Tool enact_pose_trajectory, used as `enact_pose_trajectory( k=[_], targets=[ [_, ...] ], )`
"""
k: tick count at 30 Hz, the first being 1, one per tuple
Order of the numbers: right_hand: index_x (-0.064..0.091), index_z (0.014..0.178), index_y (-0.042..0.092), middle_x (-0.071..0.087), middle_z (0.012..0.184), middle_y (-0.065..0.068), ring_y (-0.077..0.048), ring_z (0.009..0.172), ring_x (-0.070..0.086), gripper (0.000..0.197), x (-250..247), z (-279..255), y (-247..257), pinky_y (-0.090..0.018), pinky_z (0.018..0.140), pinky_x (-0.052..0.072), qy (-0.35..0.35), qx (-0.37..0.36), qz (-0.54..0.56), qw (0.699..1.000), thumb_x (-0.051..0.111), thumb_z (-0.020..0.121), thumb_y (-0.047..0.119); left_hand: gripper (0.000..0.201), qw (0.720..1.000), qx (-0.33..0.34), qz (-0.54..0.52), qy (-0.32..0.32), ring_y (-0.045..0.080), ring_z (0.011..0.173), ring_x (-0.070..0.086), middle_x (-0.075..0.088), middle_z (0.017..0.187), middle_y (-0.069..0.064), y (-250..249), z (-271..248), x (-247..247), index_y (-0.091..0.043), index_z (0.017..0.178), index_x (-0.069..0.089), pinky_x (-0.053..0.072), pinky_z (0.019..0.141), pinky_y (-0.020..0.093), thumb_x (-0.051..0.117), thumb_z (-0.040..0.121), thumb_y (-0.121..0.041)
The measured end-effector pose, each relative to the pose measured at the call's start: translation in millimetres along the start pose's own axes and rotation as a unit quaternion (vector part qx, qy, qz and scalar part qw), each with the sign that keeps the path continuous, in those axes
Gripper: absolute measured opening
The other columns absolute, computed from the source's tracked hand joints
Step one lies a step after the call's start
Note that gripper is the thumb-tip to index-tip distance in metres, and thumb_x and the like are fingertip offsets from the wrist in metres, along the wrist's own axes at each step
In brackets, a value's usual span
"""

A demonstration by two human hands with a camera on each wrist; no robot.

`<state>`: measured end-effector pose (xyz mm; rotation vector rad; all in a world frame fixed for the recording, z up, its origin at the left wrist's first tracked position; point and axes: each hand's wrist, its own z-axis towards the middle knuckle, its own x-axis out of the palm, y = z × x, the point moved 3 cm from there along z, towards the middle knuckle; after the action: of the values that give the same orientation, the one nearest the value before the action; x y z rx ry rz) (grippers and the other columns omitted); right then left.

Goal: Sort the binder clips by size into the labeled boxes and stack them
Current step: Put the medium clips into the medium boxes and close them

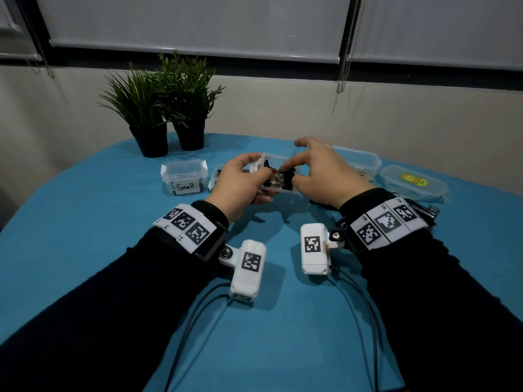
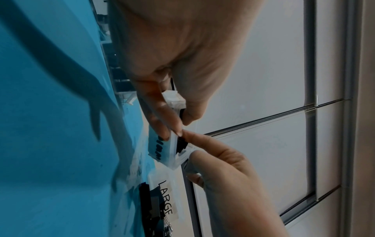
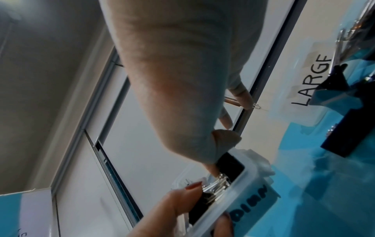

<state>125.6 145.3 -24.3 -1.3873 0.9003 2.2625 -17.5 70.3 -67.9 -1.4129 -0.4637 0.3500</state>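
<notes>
My left hand grips the left end of a clear medium box, lifted off the blue table and packed with black binder clips. My right hand holds the box's right end: its forefinger reaches onto the clips' silver handles, its thumb lies against the outer wall, and the other fingers are raised. The same box shows its dark label in the left wrist view. A lidded box marked Small stands at the left. The box marked LARGE stands behind my right hand.
Two potted plants stand at the table's back left. A clear lid with a coloured sticker lies at the right. Large black clips lie on the cloth by the LARGE box. A clear plastic piece is half hidden behind my left hand.
</notes>
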Motion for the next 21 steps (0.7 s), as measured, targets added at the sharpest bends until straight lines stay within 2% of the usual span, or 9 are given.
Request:
enact_pose_trajectory(
  k=[5, 12, 16, 18, 21],
  targets=[
    [0.075, 0.107, 0.036, 0.037, 0.156, 0.004, -0.023, 0.143, 0.031, 0.035, -1.2, -1.2, 2.8, -0.052, 0.116, 0.029, 0.015, 0.009, -0.016, 1.000, 0.056, 0.089, 0.013, 0.038, 1.000, -0.008, -0.001, 0.007, 0.017, 0.053, 0.069, 0.072, 0.085, 0.013, 1.0, -1.2, 1.6, -0.010, 0.129, 0.058, 0.050, 0.042, 0.020, 0.070, 0.092, -0.008],
    [0.078, 0.105, 0.031, 0.042, 0.153, 0.002, -0.023, 0.141, 0.034, 0.037, -1.0, -1.0, -2.6, -0.050, 0.117, 0.030, -0.012, -0.006, 0.009, 1.000, 0.055, 0.087, 0.009, 0.041, 1.000, -0.016, 0.014, 0.021, 0.020, 0.063, 0.074, 0.074, 0.097, 0.013, 1.6, -2.1, 2.7, -0.013, 0.133, 0.056, 0.050, 0.042, 0.021, 0.069, 0.094, -0.013],
    [0.078, 0.107, 0.029, 0.045, 0.151, 0.003, -0.020, 0.140, 0.036, 0.038, -1.1, -0.3, -4.2, -0.041, 0.117, 0.031, -0.029, -0.014, 0.034, 0.999, 0.055, 0.087, 0.007, 0.042, 1.000, -0.017, 0.010, 0.019, 0.020, 0.064, 0.074, 0.073, 0.105, 0.014, 1.6, -1.7, 1.9, -0.014, 0.134, 0.055, 0.050, 0.043, 0.021, 0.069, 0.094, -0.014],
    [0.078, 0.108, 0.027, 0.046, 0.150, 0.003, -0.017, 0.140, 0.037, 0.038, -1.1, 0.0, -5.6, -0.034, 0.116, 0.032, -0.039, -0.011, 0.051, 0.998, 0.055, 0.087, 0.006, 0.042, 1.000, -0.017, 0.008, 0.017, 0.019, 0.063, 0.073, 0.073, 0.104, 0.014, 1.4, -1.7, 2.1, -0.014, 0.134, 0.055, 0.049, 0.042, 0.021, 0.069, 0.095, -0.013],
    [0.080, 0.101, 0.026, 0.053, 0.144, 0.003, -0.016, 0.135, 0.044, 0.038, -1.2, 1.2, -5.7, -0.033, 0.114, 0.035, -0.064, -0.013, 0.077, 0.995, 0.054, 0.085, 0.004, 0.041, 1.000, -0.014, 0.007, 0.014, 0.019, 0.061, 0.073, 0.073, 0.097, 0.010, 1.2, -1.7, 1.8, -0.014, 0.133, 0.055, 0.049, 0.042, 0.021, 0.069, 0.095, -0.013]
  ],
)
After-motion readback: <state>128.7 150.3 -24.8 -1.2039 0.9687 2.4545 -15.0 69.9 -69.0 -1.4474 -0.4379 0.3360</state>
